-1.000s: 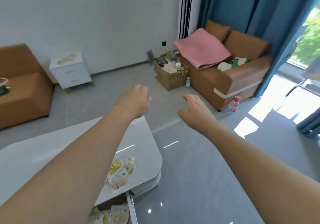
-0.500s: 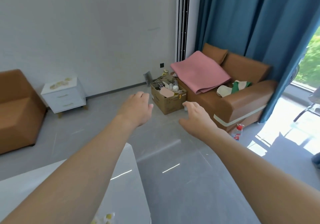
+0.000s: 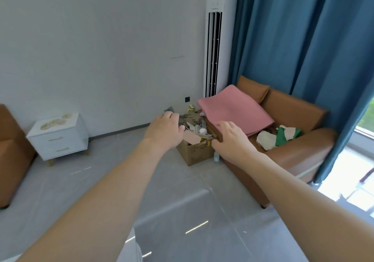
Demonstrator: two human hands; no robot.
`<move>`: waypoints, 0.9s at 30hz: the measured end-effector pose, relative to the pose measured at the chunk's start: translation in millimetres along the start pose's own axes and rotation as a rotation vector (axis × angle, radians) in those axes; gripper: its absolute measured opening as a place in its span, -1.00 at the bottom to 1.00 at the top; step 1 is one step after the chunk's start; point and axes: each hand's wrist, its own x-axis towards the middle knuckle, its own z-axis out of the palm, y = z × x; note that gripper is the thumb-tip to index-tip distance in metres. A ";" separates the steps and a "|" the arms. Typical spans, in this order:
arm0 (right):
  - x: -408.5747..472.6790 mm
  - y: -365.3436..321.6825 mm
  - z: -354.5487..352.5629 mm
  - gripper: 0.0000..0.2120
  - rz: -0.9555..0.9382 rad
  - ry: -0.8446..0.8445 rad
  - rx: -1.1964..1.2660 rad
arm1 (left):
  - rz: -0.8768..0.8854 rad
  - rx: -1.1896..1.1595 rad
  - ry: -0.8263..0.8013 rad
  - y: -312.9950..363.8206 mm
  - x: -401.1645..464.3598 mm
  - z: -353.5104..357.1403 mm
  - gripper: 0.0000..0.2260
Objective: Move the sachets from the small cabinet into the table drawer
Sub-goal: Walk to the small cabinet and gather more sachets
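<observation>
The small white cabinet (image 3: 60, 138) with two drawers stands against the far wall at the left. Several yellowish sachets (image 3: 53, 121) lie on its top. My left hand (image 3: 165, 129) and my right hand (image 3: 232, 139) are stretched out in front of me in mid air, fingers loosely curled and apart, holding nothing. Both hands are well to the right of the cabinet and far from it. Only a sliver of the white table (image 3: 132, 251) shows at the bottom edge; its drawer is out of view.
A cardboard box (image 3: 195, 153) full of odds and ends sits on the floor beyond my hands. A brown sofa (image 3: 299, 140) with a pink blanket (image 3: 235, 108) stands at the right, by blue curtains. Another brown seat (image 3: 12, 156) flanks the cabinet at the left. Grey floor lies between.
The view has tilted up and moved forward: the table, its sachets and the open drawer have dropped out of sight. The cabinet and box look nearer. Both hands stay raised and empty.
</observation>
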 end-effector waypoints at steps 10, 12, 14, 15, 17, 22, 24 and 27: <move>176.1 11.7 14.0 -0.47 -0.099 -0.037 0.034 | -0.086 0.050 0.033 -48.6 141.6 18.7 -0.58; 214.1 4.3 27.1 -0.50 -0.107 -0.044 0.036 | -0.113 0.056 0.033 -73.7 170.6 27.6 -0.58; 253.0 -5.4 42.6 -0.47 -0.118 -0.057 0.038 | -0.119 0.063 0.023 -101.5 200.0 37.0 -0.58; 273.2 -11.4 51.1 -0.46 -0.129 -0.064 0.030 | -0.115 0.065 0.024 -116.2 214.8 41.0 -0.58; 313.9 -26.6 65.7 -0.45 -0.137 -0.078 0.023 | -0.110 0.054 0.028 -146.2 245.1 45.8 -0.58; 416.2 -68.8 83.9 -0.41 -0.123 -0.063 0.014 | -0.085 0.026 0.018 -216.9 329.6 48.3 -0.57; 452.8 -80.7 91.6 -0.41 -0.119 -0.052 0.002 | -0.101 0.005 0.028 -241.8 362.7 50.2 -0.57; 505.1 -95.4 111.1 -0.40 -0.109 -0.076 -0.016 | -0.112 0.000 0.008 -278.0 407.9 60.3 -0.56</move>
